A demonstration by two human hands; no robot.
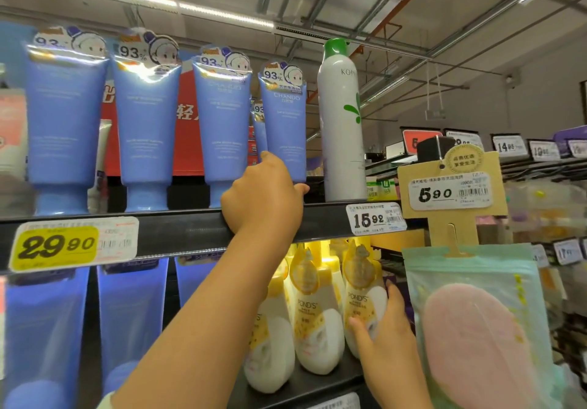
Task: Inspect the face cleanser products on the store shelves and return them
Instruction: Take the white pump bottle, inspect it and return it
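Observation:
Several blue Chando cleanser tubes stand cap-down on the top shelf (178,221). My left hand (262,199) reaches up and wraps the lower end of the rightmost blue tube (286,122); its cap is hidden behind my hand, my thumb lies at its right edge and my index finger points up its left side. On the shelf below stand yellow-and-white Pond's bottles. My right hand (386,342) grips the rightmost Pond's bottle (362,284), thumb across its front and fingers around its right side. The bottle rests upright on the lower shelf.
A tall white spray can with a green cap (343,122) stands just right of the held tube. A cardboard hanger with a 5.90 price tag (451,191) and a bagged pink sponge (470,329) hangs beside my right hand. More blue tubes (44,329) fill the lower left.

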